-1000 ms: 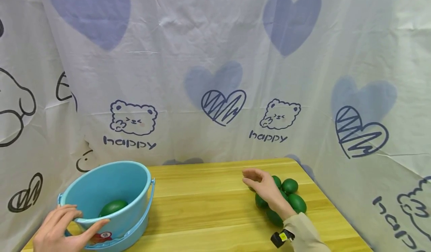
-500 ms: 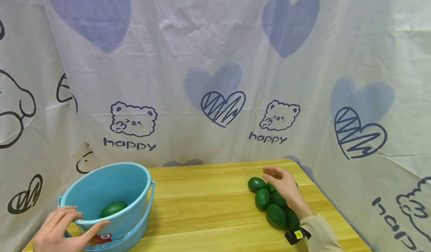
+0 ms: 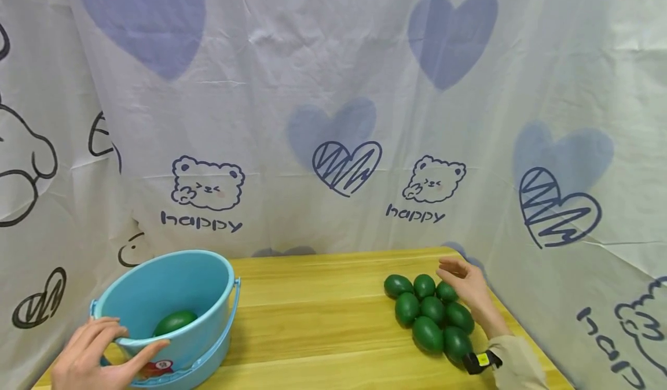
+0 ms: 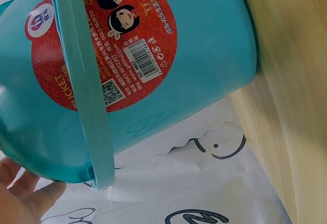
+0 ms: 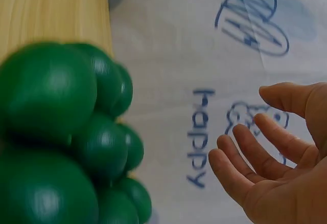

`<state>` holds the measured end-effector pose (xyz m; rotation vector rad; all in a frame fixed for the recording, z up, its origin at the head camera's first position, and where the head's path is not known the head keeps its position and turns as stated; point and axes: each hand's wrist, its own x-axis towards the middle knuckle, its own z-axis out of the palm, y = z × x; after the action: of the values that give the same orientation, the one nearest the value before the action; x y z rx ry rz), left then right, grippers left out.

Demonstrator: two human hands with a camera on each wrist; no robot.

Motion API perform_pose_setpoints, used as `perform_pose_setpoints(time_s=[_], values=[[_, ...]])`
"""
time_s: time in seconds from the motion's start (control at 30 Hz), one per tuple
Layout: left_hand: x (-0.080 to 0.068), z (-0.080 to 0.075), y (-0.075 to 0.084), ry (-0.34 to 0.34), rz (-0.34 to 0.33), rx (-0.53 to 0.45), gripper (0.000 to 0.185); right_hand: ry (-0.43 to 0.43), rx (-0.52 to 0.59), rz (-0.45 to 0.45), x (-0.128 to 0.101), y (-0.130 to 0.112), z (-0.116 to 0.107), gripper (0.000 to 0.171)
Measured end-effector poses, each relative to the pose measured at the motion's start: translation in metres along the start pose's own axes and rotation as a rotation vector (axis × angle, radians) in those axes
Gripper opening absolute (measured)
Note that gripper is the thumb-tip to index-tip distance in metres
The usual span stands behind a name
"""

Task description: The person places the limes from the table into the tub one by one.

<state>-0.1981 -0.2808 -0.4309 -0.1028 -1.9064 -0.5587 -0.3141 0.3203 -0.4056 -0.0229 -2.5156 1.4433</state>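
Observation:
At the lower left of the head view stands a light blue bucket (image 3: pixel 217 315). My left hand (image 3: pixel 94 358) grips its near rim, thumb outside and fingers over the edge. One smooth, dark green, avocado-like fruit (image 3: pixel 176 322) lies in the bucket. Several similar green fruits (image 3: pixel 428 335) sit packed together on the right of the table. Over the right side of this cluster is my right hand (image 3: pixel 469 286), its fingers loosely bent and holding nothing. The right wrist view shows that hand's fingers (image 5: pixel 250 155) spread apart from the thumb, beyond the fruits.
The wooden table (image 3: pixel 312 315) runs between bucket and fruits. A white printed cloth (image 3: pixel 323 216) hangs close behind it and along both sides. The bucket's handle (image 4: pixel 87 91) hangs down across its labelled side.
My right hand has moved rightward across the fruits, uncovering those at the left and middle of the cluster. My left hand and the bucket stay put.

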Motion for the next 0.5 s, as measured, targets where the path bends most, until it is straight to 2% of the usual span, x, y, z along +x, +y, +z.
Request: perform_pose_setpoints(time_s=[0.3,0.5], values=[[0.001,0.0,-0.002,0.013,0.018,-0.017,0.061,0.019,-0.031,0.055,0.0,0.023,-0.017,0.048],[0.001,0.001,-0.001,0.009,0.004,-0.003,0.064,-0.016,-0.07,0.092,-0.002,0.038,-0.024,0.054]])
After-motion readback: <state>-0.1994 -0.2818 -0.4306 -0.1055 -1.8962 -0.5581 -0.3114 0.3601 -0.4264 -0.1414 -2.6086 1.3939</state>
